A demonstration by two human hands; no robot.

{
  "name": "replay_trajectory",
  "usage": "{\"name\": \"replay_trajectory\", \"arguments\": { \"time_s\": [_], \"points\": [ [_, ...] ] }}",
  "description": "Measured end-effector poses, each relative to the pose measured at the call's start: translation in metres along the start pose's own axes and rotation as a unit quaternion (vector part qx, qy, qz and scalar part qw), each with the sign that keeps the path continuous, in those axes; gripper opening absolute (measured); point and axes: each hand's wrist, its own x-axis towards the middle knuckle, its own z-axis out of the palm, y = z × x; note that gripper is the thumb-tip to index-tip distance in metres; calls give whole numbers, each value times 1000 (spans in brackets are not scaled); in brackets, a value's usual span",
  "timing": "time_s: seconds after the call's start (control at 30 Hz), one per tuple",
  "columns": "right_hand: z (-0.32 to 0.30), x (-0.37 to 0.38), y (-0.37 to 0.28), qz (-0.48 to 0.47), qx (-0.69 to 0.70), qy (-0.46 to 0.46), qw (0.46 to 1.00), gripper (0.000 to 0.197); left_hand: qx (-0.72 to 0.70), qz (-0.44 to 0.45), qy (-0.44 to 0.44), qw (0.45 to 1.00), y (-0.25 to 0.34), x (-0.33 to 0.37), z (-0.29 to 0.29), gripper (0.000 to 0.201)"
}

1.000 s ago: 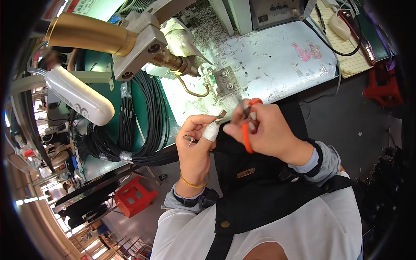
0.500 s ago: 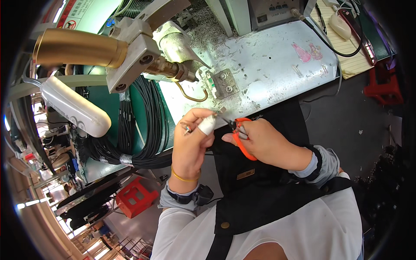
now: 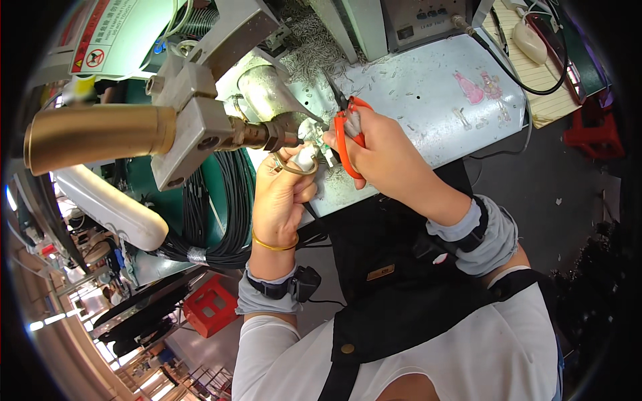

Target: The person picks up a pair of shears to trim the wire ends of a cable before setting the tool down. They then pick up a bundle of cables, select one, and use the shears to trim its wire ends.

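The white table I watch from far away has tiny gray bits piled at the back, and there is room to move on the right, up to the edge over the dark floor. The right hand is wrapped around the orange-handled pliers, which point to the back. The left hand is curled up narrow by the metal nozzle, left of the pliers, and I cannot tell what its fingertips hold.

White light floods the pale worktop, tube lights glare at far left, and fisheye distortion curves edges into blackness.
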Motion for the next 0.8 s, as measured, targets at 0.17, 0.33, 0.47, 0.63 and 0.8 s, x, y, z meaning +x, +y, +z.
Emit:
{"name": "replay_trajectory", "arguments": {
  "time_s": [0.17,0.33,0.47,0.63,0.8],
  "points": [
    [1,0,0,-2,25,-10,1000,17,9,-2,-25,1000,2,1,-4,8],
    [1,1,1,-3,28,-8,1000,15,20,22,4,1000,0,-2,2,10],
    [1,1,3,5,28,-8,1000,16,19,33,8,999,-1,-2,1,11],
    [3,-1,1,-10,25,-2,1000,16,25,21,-9,999,1,-1,-1,10],
    [2,-10,13,-33,27,12,999,15,-34,-25,-71,997,1,-14,4,8]
  ]
}}
